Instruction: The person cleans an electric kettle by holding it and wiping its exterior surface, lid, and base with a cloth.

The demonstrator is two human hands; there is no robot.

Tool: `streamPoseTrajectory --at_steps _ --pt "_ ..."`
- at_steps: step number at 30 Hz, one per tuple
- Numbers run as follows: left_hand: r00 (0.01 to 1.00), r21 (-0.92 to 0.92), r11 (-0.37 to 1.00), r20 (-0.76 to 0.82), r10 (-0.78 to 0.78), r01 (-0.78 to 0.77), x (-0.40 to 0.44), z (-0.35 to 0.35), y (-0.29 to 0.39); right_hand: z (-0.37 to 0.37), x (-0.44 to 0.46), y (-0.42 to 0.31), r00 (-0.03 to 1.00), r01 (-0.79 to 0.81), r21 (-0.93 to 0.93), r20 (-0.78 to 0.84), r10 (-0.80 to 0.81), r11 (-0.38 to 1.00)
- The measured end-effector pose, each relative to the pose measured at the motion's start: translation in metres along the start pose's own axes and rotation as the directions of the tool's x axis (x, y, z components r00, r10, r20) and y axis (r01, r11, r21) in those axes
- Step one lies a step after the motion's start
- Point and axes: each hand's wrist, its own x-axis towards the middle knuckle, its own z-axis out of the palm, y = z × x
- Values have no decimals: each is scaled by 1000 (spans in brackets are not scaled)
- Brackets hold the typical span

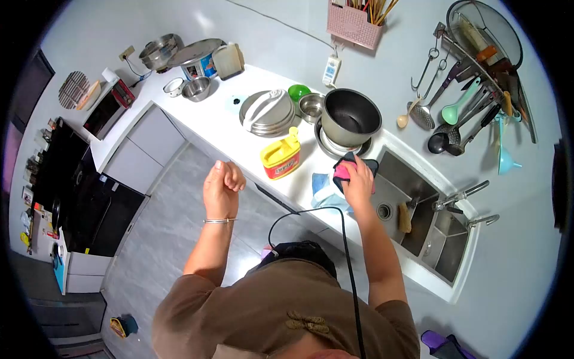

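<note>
My right hand (359, 182) is closed on a pink and black cloth (343, 170) at the counter's edge, left of the sink. Beneath and beside it lie light blue and white cloths (326, 192). Raised over the floor in front of the counter, my left hand (223, 179) has its fingers curled in, with nothing visible in them; a bangle circles that wrist. Between the hands, a yellow bottle (281, 157) with a red label stands on the counter. Behind my right hand is a large dark-lined pot (351, 117).
A steel sink (391, 185) with a faucet (460, 196) and a brown brush lies at the right. Stacked lids (267, 113), a steel bowl (311, 107) and a green bowl (299, 92) stand further back. Utensils (460, 116) hang on the wall. A black cable crosses before my body.
</note>
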Motion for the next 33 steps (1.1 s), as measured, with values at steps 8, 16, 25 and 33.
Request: streamPoseTrajectory --at_steps 8,16,25,33 --pt "952 486 859 154 -265 160 8 -12 -67 3 -2 1 999 4 10 -39 -4 1000" --pt "690 841 479 503 -520 -252 8 14 -197 5 -2 5 1000 4 3 -29 -4 1000" --pt "769 935 353 258 -585 -46 0 37 -242 -1 -10 1 993 83 116 77 -93 990" --pt "723 898 436 342 -600 -64 -2 49 -223 -29 -24 33 974 160 162 133 -182 974"
